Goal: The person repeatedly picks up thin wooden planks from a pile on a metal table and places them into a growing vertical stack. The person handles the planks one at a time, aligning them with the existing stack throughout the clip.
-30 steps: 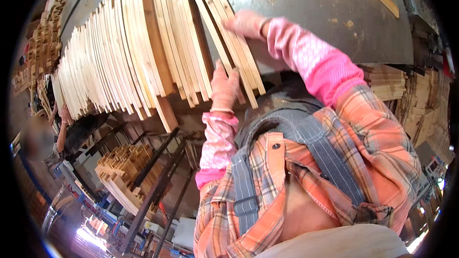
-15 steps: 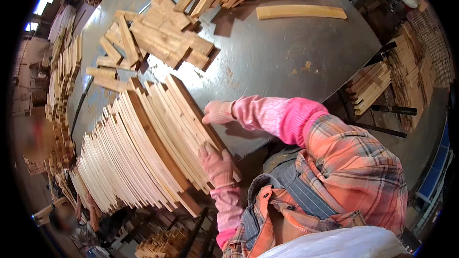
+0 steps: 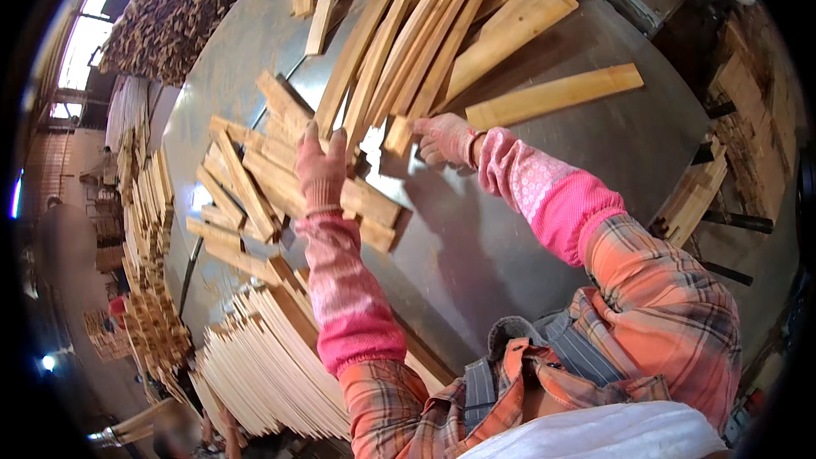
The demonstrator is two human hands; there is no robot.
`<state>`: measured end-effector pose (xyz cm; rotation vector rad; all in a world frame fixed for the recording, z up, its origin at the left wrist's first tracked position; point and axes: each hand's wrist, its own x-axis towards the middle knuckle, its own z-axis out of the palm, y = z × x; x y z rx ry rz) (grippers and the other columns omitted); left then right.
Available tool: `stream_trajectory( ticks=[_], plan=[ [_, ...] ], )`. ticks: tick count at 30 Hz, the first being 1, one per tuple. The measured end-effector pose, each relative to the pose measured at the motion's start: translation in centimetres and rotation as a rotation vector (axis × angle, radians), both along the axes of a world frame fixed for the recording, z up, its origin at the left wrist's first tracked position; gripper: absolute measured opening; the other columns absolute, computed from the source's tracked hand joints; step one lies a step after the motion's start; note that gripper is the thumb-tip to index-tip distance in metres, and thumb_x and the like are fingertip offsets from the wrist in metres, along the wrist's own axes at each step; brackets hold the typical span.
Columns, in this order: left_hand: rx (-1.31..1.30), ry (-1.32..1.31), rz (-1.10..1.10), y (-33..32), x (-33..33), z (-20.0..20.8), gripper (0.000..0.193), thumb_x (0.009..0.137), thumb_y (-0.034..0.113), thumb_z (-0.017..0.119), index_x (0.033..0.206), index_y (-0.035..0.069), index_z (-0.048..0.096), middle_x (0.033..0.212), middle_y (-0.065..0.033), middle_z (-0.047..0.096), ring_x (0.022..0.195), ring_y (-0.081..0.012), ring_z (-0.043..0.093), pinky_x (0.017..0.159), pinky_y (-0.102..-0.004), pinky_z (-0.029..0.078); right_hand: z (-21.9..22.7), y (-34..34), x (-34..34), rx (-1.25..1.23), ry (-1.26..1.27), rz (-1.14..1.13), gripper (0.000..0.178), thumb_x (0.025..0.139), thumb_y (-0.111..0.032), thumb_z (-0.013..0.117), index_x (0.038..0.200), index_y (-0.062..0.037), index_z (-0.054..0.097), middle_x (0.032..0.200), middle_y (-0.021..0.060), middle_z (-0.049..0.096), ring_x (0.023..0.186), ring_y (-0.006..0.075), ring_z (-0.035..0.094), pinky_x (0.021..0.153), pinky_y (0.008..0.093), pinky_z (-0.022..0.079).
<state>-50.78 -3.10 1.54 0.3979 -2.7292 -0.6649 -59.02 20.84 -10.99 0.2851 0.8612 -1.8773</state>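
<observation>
The left hand (image 3: 321, 170), fingers spread, is over the jumbled boards (image 3: 274, 178); I cannot tell if it touches them. The right hand (image 3: 448, 139) curls at the near end of the fanned boards (image 3: 414, 47); whether it pinches one is unclear. Since these lie close together, tugging one could drag its neighbours askew across the table (image 3: 433, 263).

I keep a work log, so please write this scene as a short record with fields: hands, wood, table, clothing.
Left hand: fingers spread, over the jumbled boards; contact unclear
Right hand: at the near end of the fanned strips; grip unclear
Single board: lying right of the fanned strips
Thin strips: packed side by side, lower left
Table: grey, shiny
Sleeves: pink, over a plaid shirt
</observation>
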Motion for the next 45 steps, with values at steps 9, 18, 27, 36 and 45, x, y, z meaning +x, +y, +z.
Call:
stream_trajectory(
  ticks=[9,18,27,36,45],
  plan=[
    [0.467,-0.430,-0.180,1.1,-17.9,-6.2,0.078,0.087,0.063,0.070,0.129,-0.003,0.065,0.119,-0.0234,0.071,0.113,-0.0350,0.068,0.097,-0.0418,0.051,4.1,0.1,-4.9,0.758,0.650,0.040,0.063,0.092,-0.046,0.070,0.116,0.0110,0.069,0.097,0.0214,0.074,0.089,0.0292,0.073,0.080,0.0370,0.056],
    [0.860,-0.569,-0.053,5.0,-12.2,-6.5,0.046,0.087,0.026,0.079,0.122,-0.001,0.066,0.103,-0.0131,0.074,0.093,-0.0207,0.071,0.081,-0.0344,0.057,5.6,0.6,-4.8,0.713,0.706,0.008,0.055,0.086,-0.046,0.069,0.117,-0.0003,0.073,0.106,0.0225,0.075,0.103,0.0346,0.072,0.090,0.0409,0.054],
    [1.238,-0.196,0.020,17.6,13.5,-6.1,0.068,0.082,0.008,0.077,0.144,0.001,0.049,0.125,-0.0093,0.066,0.113,-0.0196,0.063,0.098,-0.0348,0.053,4.7,11.5,14.6,0.724,0.835,0.190,0.046,0.090,-0.026,0.074,0.127,-0.0019,0.064,0.107,0.0142,0.075,0.095,0.0228,0.071,0.088,0.0364,0.056],
    [1.737,-0.376,0.315,26.8,34.6,-8.6,0.053,0.087,0.011,0.075,0.136,0.002,0.055,0.109,-0.0084,0.071,0.091,-0.0169,0.068,0.081,-0.0312,0.057,9.7,17.8,29.4,0.931,0.808,0.870,0.041,0.084,-0.033,0.074,0.112,-0.0039,0.068,0.091,0.0138,0.075,0.085,0.0278,0.074,0.082,0.0391,0.056],
    [0.624,-0.504,0.024,20.6,29.4,-9.1,0.059,0.090,0.046,0.063,0.134,0.006,0.063,0.121,-0.0255,0.070,0.118,-0.0422,0.065,0.102,-0.0468,0.050,4.8,15.3,27.0,0.766,1.290,0.639,0.048,0.091,-0.041,0.060,0.119,-0.0032,0.069,0.107,0.0221,0.073,0.102,0.0388,0.070,0.089,0.0443,0.054]
  ],
)
